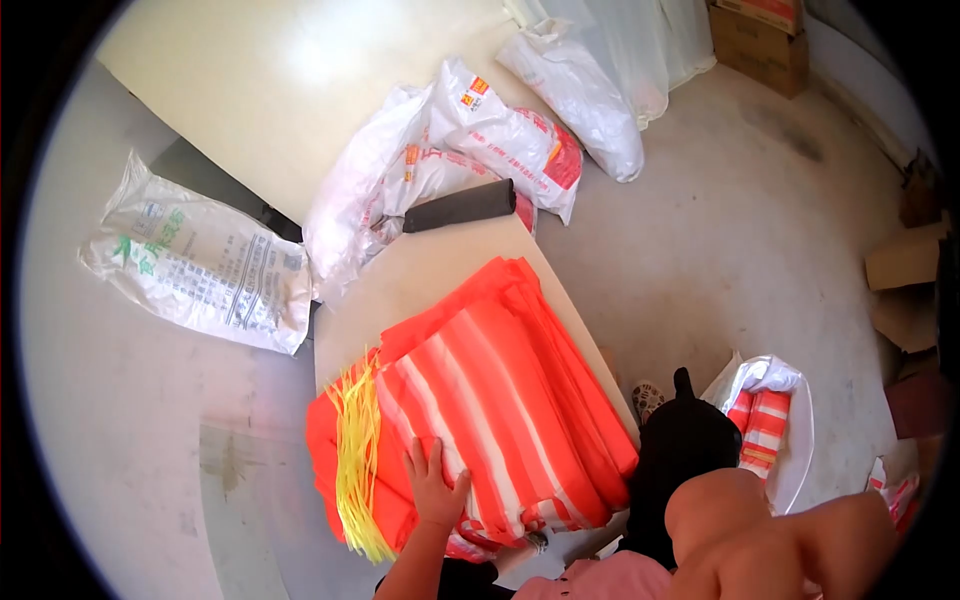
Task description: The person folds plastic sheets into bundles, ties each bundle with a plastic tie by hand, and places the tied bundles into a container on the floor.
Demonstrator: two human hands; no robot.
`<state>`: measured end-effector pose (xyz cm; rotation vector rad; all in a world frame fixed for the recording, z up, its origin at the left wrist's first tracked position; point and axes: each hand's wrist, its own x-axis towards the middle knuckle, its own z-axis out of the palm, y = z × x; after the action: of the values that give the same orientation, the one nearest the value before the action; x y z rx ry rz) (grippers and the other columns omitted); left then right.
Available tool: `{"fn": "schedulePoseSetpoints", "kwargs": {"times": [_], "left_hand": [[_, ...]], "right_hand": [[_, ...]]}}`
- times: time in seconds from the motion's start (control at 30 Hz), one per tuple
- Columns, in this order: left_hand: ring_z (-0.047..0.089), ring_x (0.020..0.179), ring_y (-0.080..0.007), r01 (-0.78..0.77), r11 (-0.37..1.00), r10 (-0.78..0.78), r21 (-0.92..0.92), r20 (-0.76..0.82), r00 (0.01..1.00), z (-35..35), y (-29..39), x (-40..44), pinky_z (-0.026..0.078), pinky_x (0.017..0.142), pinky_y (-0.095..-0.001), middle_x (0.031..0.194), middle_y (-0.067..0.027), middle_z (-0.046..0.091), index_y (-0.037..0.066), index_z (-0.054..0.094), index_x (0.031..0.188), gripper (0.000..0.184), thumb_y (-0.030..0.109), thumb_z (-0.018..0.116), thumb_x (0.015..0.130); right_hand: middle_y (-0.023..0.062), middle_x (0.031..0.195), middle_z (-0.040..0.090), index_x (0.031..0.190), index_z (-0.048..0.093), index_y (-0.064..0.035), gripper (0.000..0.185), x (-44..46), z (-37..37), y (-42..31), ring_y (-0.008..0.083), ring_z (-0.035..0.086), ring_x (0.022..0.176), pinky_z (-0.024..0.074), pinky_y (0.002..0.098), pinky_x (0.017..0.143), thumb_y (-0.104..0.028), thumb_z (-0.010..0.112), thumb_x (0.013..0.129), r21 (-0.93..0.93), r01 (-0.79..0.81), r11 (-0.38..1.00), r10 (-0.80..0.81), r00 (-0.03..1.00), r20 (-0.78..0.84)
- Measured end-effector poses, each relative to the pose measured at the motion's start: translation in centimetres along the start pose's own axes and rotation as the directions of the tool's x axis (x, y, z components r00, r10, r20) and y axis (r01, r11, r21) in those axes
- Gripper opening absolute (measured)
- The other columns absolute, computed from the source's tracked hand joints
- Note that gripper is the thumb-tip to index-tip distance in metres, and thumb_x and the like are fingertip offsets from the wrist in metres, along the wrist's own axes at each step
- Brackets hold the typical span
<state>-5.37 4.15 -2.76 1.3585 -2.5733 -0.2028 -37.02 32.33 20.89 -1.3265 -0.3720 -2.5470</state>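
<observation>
My left hand (437,487) lies flat with fingers spread on the front left part of a folded stack of orange and white striped fabric (490,390). The stack rests on a small beige table (555,265). Just left of that hand, a bundle of yellow strips (355,460) hangs over plain orange fabric (322,440). My right hand (770,540) looms large at the lower right, close to the camera and away from the stack. Its fingers run together in the view, and whether they hold anything is hidden.
A dark grey roll (460,206) lies on the table's far end. White printed sacks (510,140) are heaped behind it, and another sack (200,265) lies left. An open white bag (800,430) with red-and-white bundles stands at right. Cardboard boxes (760,50) stand along the wall.
</observation>
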Motion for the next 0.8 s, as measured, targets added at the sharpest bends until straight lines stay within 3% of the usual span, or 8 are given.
{"fn": "schedulePoseSetpoints", "kwargs": {"times": [0.4,0.43,0.5,0.6,0.63,0.8], "left_hand": [[0.022,0.154,-0.0585,0.010,1.000,-0.010,0.010,-0.007,1.000,-0.2,0.3,0.1,0.029,0.124,-0.0627,0.170,-0.0263,0.028,0.010,0.051,0.155,0.081,0.038,0.080,0.085],[0.022,0.154,-0.0584,0.008,1.000,-0.008,0.015,-0.008,1.000,-0.2,0.2,0.1,0.029,0.124,-0.0627,0.170,-0.0262,0.028,0.010,0.051,0.155,0.081,0.038,0.080,0.085],[0.022,0.154,-0.0583,0.005,1.000,-0.004,0.022,-0.009,1.000,0.0,0.1,0.0,0.029,0.124,-0.0627,0.170,-0.0258,0.028,0.010,0.051,0.155,0.081,0.039,0.080,0.085],[0.022,0.154,-0.0585,-0.002,1.000,0.002,0.019,-0.015,1.000,0.1,0.0,0.0,0.030,0.124,-0.0628,0.170,-0.0253,0.028,0.010,0.051,0.155,0.082,0.040,0.080,0.085],[0.022,0.154,-0.0585,0.005,1.000,-0.005,0.016,-0.012,1.000,0.0,0.0,0.0,0.030,0.124,-0.0628,0.171,-0.0252,0.027,0.010,0.051,0.155,0.082,0.040,0.080,0.085],[0.022,0.154,-0.0585,0.007,1.000,-0.007,0.017,-0.014,1.000,-0.1,0.1,-0.1,0.030,0.124,-0.0619,0.171,-0.0247,0.027,0.011,0.051,0.156,0.083,0.041,0.080,0.084]], "right_hand": [[0.0027,0.105,0.066,0.091,0.066,-0.0102,0.020,0.9,0.6,1.4,0.0188,0.062,0.090,0.0517,0.0297,0.075,0.008,0.061,0.096,0.016,0.083,0.996,-0.080,0.987,-0.140],[0.0027,0.105,0.066,0.091,0.066,-0.0102,0.020,0.9,0.3,1.1,0.0187,0.062,0.090,0.0517,0.0297,0.075,0.008,0.061,0.096,0.033,0.105,0.994,-0.100,0.989,-0.112],[0.0031,0.111,0.067,0.099,0.071,-0.0102,0.023,0.9,-1.5,-1.1,0.0197,0.063,0.099,0.0542,0.0327,0.081,0.011,0.066,0.091,0.068,0.012,0.998,-0.020,0.993,0.117],[0.0033,0.115,0.066,0.105,0.073,-0.0110,0.028,0.8,-1.5,-4.5,0.0196,0.062,0.105,0.0552,0.0357,0.085,0.011,0.072,0.087,-0.006,-0.211,0.977,0.207,0.952,0.224],[0.0028,0.116,0.066,0.106,0.073,-0.0113,0.028,0.8,-1.7,-4.4,0.0192,0.062,0.106,0.0551,0.0356,0.085,0.010,0.072,0.088,-0.002,-0.204,0.979,0.198,0.948,0.251],[0.0023,0.120,0.065,0.112,0.071,-0.0124,0.030,0.2,1.5,-1.7,0.0184,0.061,0.110,0.0546,0.0343,0.085,0.007,0.073,0.089,-0.171,0.032,0.985,-0.030,0.999,0.016]]}}
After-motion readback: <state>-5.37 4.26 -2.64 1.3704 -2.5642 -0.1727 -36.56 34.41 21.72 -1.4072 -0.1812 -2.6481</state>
